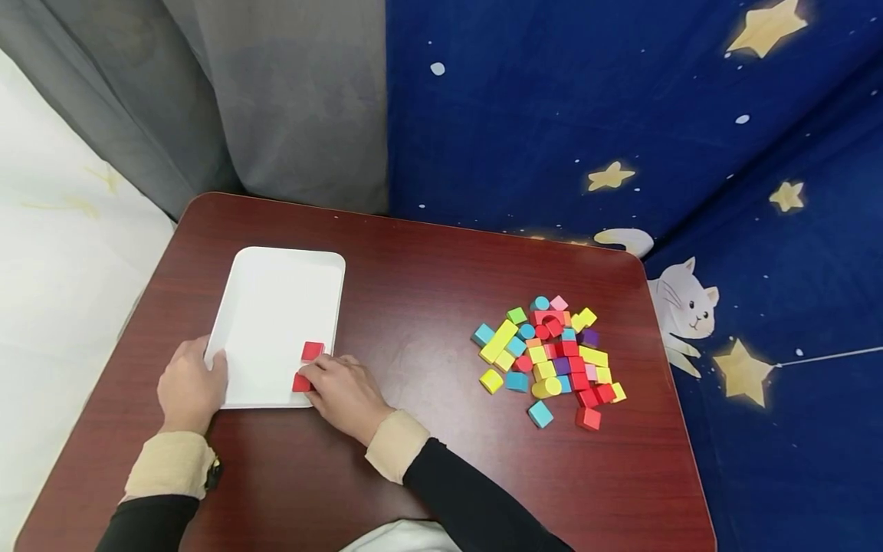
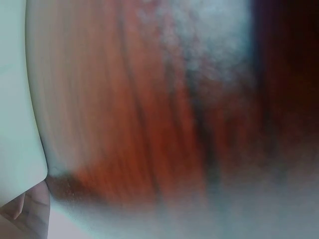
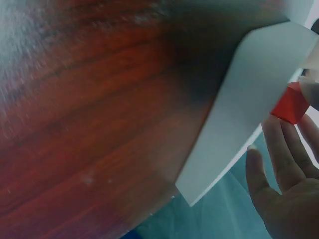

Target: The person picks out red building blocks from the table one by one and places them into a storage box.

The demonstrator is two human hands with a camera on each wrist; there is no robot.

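Note:
A white tray point(image 1: 279, 303) lies at the left of the table. My left hand point(image 1: 189, 385) grips its near left edge, the thumb over the rim; the left wrist view catches only part of that hand point(image 2: 32, 211) at the tray's corner. Inside the near right corner, my right hand point(image 1: 347, 397) pinches a red block point(image 1: 300, 382), partly hidden by the fingers. The right wrist view shows this red block point(image 3: 290, 103) between thumb and fingertips, close to the tray's side wall point(image 3: 249, 94). Just beyond it, a second red block point(image 1: 313, 351) sits in the tray.
To the right, a loose pile of coloured wooden blocks point(image 1: 545, 368) is spread on the dark red-brown table point(image 1: 414, 322). Cubes, cylinders, bars and an arch are among them. A grey curtain point(image 1: 303, 100) and a blue star-patterned curtain point(image 1: 524, 115) hang behind the table's far edge.

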